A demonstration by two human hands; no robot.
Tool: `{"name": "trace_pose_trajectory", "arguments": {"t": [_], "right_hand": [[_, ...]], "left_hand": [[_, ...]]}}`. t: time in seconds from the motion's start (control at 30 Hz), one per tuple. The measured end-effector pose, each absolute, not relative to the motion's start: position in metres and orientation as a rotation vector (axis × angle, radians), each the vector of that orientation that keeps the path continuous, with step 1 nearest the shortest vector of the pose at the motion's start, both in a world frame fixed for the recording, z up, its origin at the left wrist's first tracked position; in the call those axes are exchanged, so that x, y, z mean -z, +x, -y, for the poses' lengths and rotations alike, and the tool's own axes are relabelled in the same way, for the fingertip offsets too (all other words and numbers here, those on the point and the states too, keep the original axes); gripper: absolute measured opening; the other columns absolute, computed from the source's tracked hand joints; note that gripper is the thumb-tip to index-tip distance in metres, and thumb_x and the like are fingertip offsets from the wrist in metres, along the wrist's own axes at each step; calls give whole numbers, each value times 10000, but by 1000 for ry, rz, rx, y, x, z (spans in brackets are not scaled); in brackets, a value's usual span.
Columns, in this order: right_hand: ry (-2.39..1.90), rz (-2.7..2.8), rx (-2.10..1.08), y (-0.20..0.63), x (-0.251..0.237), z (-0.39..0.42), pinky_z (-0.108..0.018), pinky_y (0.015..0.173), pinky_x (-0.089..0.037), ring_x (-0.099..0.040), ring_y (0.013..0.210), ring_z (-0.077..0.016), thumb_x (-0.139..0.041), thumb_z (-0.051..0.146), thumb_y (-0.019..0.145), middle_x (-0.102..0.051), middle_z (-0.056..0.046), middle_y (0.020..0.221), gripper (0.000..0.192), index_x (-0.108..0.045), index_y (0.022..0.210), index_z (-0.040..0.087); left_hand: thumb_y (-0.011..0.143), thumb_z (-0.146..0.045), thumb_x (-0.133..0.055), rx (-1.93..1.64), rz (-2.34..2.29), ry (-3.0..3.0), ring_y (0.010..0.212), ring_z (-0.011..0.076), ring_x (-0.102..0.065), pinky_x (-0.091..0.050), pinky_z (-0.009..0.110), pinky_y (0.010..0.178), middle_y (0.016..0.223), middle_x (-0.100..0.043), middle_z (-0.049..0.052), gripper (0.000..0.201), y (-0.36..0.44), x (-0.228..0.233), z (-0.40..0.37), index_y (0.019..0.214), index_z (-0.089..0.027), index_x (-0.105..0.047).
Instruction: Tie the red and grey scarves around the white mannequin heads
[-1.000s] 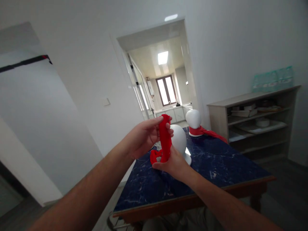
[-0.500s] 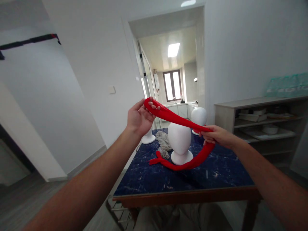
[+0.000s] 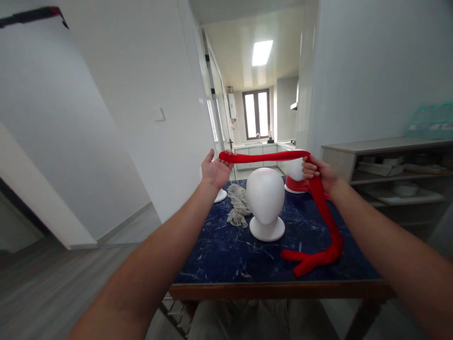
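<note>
While my left hand (image 3: 215,171) pinches one end of the red scarf (image 3: 320,208) and my right hand (image 3: 318,174) grips it further along, the span between hangs taut above the white head (image 3: 265,197). Its loose tail trails onto the table (image 3: 226,250), so only the stretched part stays clear of the foam.

i see a soft red cloth scarf (image 3: 320,203), a matt white foam head (image 3: 265,196), and a glossy marbled tabletop (image 3: 226,250).

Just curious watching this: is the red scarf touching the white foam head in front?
Apart. The head view shows the red scarf stretched between both hands, with bare wall visible between it and the white foam head.
</note>
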State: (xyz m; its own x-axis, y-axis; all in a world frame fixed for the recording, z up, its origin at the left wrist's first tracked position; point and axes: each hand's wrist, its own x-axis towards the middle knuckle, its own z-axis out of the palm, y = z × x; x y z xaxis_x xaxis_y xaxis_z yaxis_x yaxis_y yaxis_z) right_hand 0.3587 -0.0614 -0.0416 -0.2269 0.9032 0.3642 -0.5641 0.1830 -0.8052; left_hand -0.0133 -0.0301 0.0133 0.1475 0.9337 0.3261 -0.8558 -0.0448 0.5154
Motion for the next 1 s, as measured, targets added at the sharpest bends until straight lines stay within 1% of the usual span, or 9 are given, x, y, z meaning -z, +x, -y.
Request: {"name": "trace_pose_trajectory", "arguments": {"t": [0.17,0.37,0.43,0.5,0.57,0.63,0.73,0.87,1.0], "right_hand": [[-592,750,-1555,316,82,18,-102,464,-407,-309,393,-38,-439,289,1134,-366,108,558,279,-561,899,199],[-970,612,-1723,279,152,18,-125,367,-306,-267,336,-48,-417,149,1077,-342,99,471,358,-397,727,225],[-1061,611,-1768,274,171,28,-143,379,-340,-292,332,-57,-409,133,1059,-368,89,460,359,-398,713,227],[-1133,623,-1792,270,185,41,-181,417,-417,-363,348,-77,-429,159,1052,-430,64,470,347,-425,711,225],[-1182,649,-1785,267,194,55,-223,453,-467,-450,387,-109,-456,202,1050,-498,28,495,338,-457,713,222],[-1208,687,-1746,263,200,66,-239,462,-468,-506,423,-132,-472,242,1054,-536,1,517,343,-478,712,219],[-1229,755,-1650,255,203,78,-232,460,-438,-514,435,-132,-505,271,1047,-539,-3,528,355,-490,697,215],[-1298,858,-1456,246,206,83,-258,474,-459,-529,438,-148,-553,279,1006,-561,-12,533,334,-506,681,219],[-1353,980,-1194,243,210,90,-275,527,-490,-582,505,-167,-657,310,928,-632,-16,606,235,-560,734,219]], "left_hand": [[1083,-449,-472,-1555,-243,543,887,215,-771,-601,318,896,866,-750,112,410,-8,28,-8,1117,-90,-668],[1095,-456,-383,-1595,-447,327,833,210,-752,-600,297,816,879,-735,125,477,-20,114,-1,1129,-84,-680],[1094,-444,-324,-1630,-472,268,824,220,-748,-602,322,806,872,-737,120,506,-25,143,17,1116,-104,-697],[1070,-359,-308,-1626,-423,261,807,219,-743,-603,354,826,888,-749,116,472,-27,168,40,1096,-128,-720],[997,-257,-383,-1556,-363,302,777,210,-737,-603,382,855,902,-763,109,381,-24,189,65,1039,-145,-744],[892,-206,-494,-1411,-350,384,757,212,-735,-605,405,877,881,-767,100,273,-14,205,89,939,-151,-757],[749,-185,-633,-1163,-420,622,828,259,-758,-598,436,921,895,-783,117,156,15,223,115,825,-145,-764],[643,-124,-712,-1007,-631,1072,929,313,-761,-578,457,968,890,-805,123,182,59,237,122,807,-140,-790],[647,-122,-734,-1055,-796,1293,901,312,-758,-600,443,903,817,-802,88,268,79,246,113,892,-191,-819]]}}
